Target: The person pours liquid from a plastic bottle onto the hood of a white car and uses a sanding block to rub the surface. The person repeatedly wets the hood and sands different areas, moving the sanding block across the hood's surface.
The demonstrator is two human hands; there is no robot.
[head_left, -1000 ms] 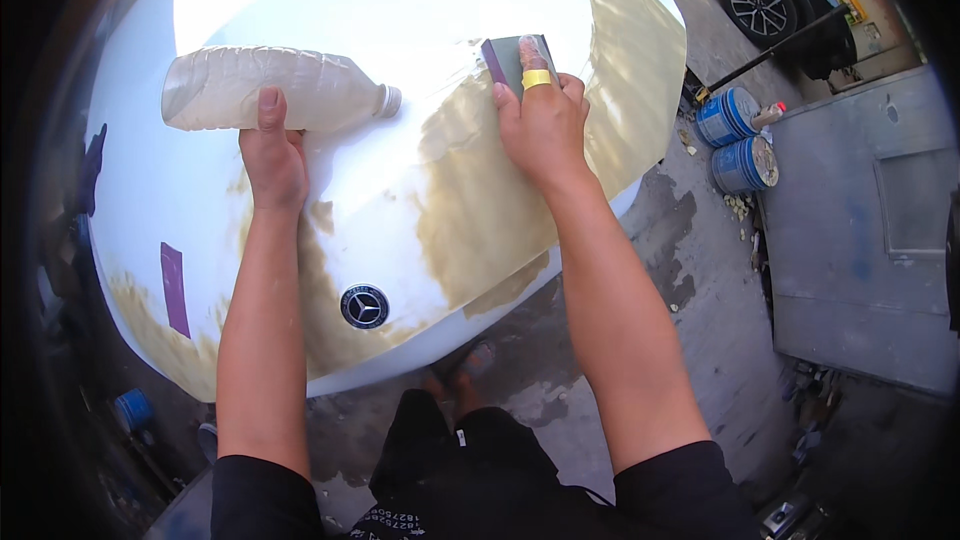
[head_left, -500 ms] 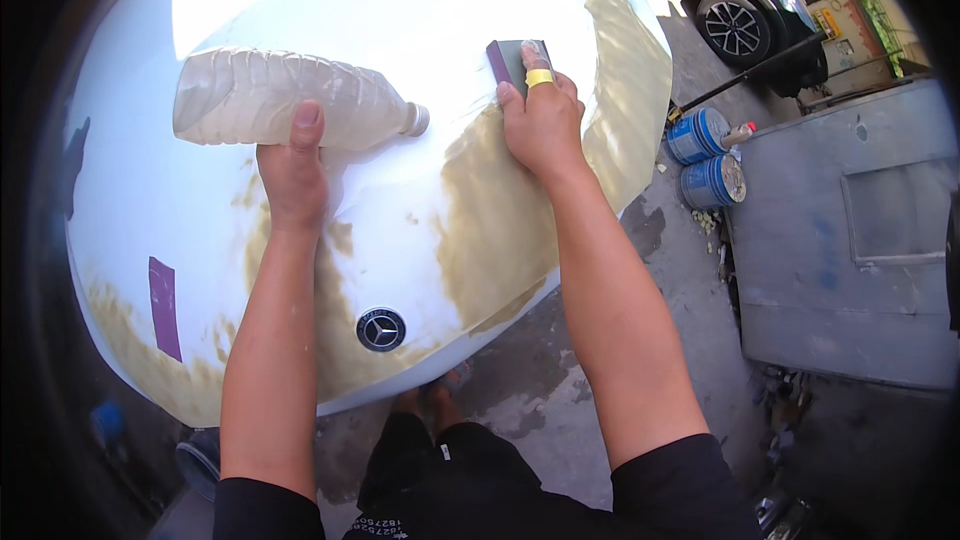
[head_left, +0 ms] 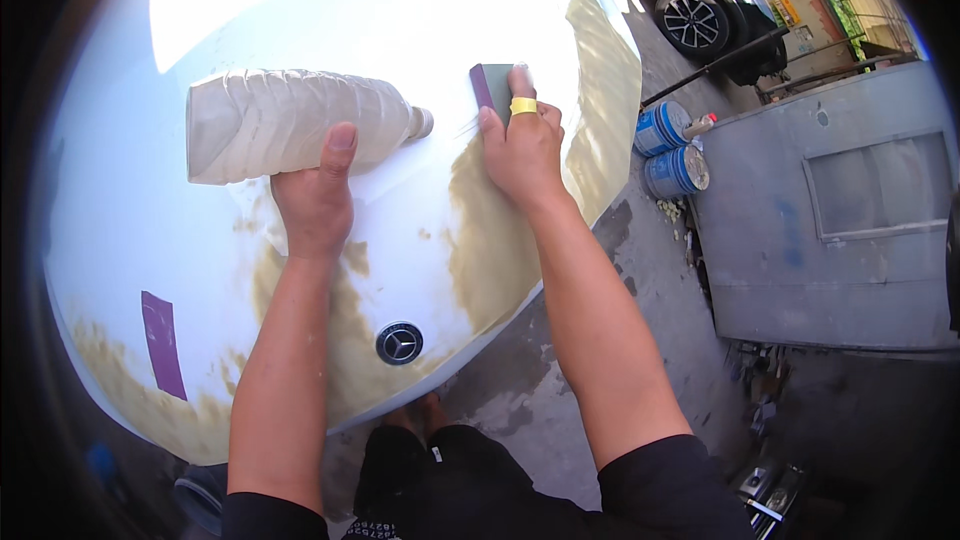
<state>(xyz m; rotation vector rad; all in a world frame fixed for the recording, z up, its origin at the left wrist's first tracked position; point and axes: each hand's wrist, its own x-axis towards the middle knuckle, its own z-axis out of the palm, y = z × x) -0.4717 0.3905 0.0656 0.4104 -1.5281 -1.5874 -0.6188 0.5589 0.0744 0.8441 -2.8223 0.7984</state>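
A cloudy bottle (head_left: 285,125) is held sideways over the white hood (head_left: 400,260) by the left hand (head_left: 315,205), closed round it; a purple-edged block (head_left: 492,90) is gripped on the hood by the right hand (head_left: 525,152). For even rubbing, the block should probably be kept flat under light pressure.

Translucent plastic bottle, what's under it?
Part of the left hand shows, over the white curved car hood; the bottle hides the remaining hand and the surface directly beneath.
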